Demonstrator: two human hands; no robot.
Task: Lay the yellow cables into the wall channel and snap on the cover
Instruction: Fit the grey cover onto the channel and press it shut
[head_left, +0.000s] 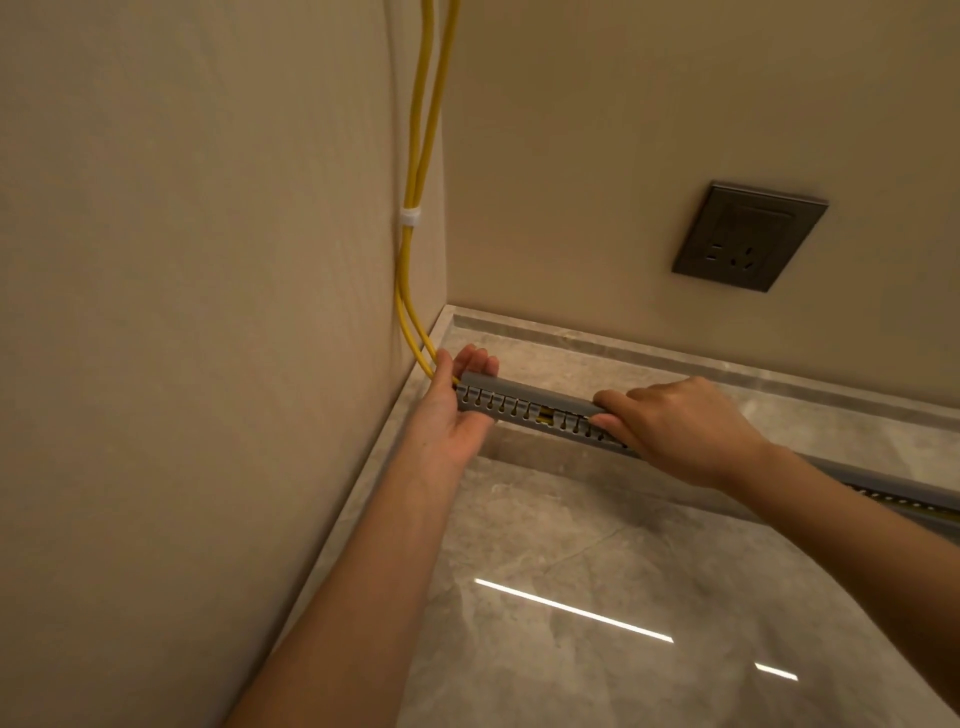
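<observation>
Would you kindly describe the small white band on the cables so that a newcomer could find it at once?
Find the corner where the two beige walls meet; two yellow cables run down the left wall just beside it. Partway down, above the grey slotted channel, a small white band wraps both cables together, the only white thing on them.

- The yellow cables (412, 192) leave by the top edge; inside the channel (498, 405) they show only through a gap in the slots and again near the right edge
- The channel is cut off by the right edge, and a stretch of it lies hidden under the right hand (680, 426) and forearm
- The left hand (447, 415) has its fingers partly behind the channel's end
- Whether the cover (540, 391) sits home beneath the right hand cannot be told
- The wall socket (748, 236) has markings too small to read
</observation>
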